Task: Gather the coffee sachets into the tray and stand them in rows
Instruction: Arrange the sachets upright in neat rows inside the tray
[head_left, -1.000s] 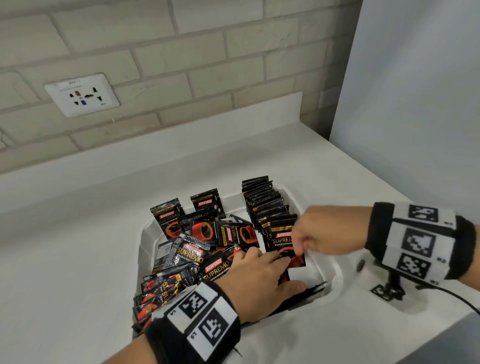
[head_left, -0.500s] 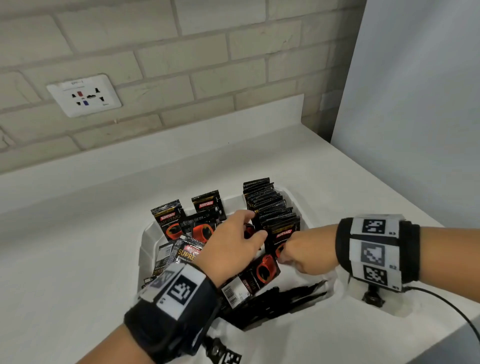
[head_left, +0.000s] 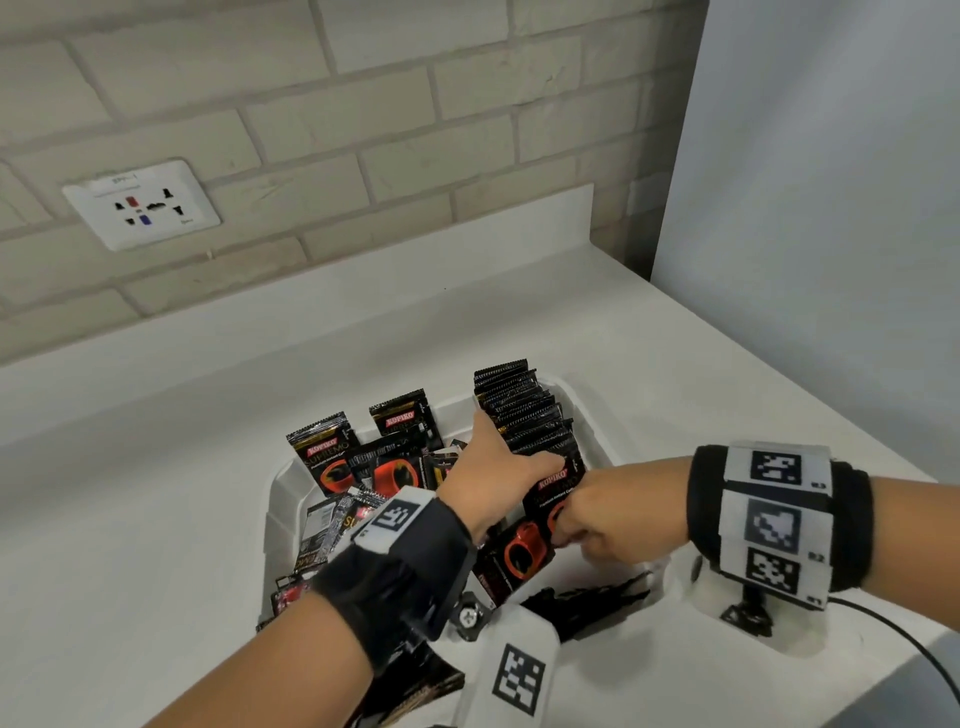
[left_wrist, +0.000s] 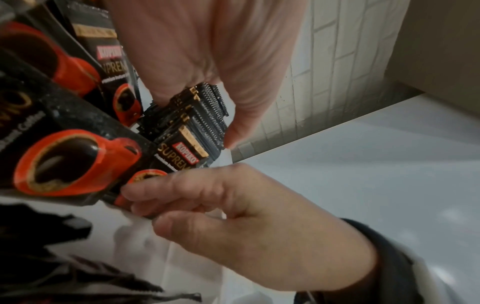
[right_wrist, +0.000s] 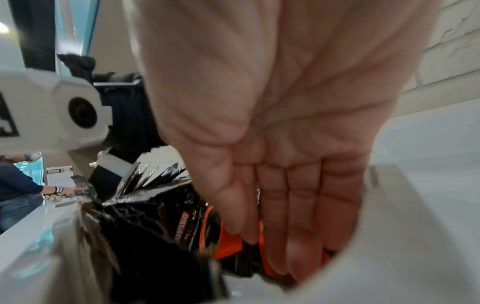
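Note:
A white tray (head_left: 592, 431) on the counter holds black Kopiko coffee sachets. A row of sachets (head_left: 519, 405) stands on edge along the tray's right side. My left hand (head_left: 493, 467) reaches over it and grips the near part of the row (left_wrist: 205, 115) between thumb and fingers. My right hand (head_left: 592, 519) pinches the lower edge of the front sachet (head_left: 550, 483) of that row, its fingers (right_wrist: 272, 236) low against the tray wall. Loose sachets (head_left: 332, 462) lean and lie in the tray's left half. One with a red cup (head_left: 519, 556) lies tilted below my hands.
Flat sachets (head_left: 587, 603) hang over the tray's near rim. A brick wall with a socket (head_left: 140, 205) stands behind, and a grey panel (head_left: 831, 208) closes off the right. The counter's edge runs close at the right front. A cable (head_left: 909, 649) trails from my right wrist.
My left hand has left the loose sachets at the tray's front and moved up and right onto the standing row. My right hand stayed at the row's front sachet, shifted slightly towards me.

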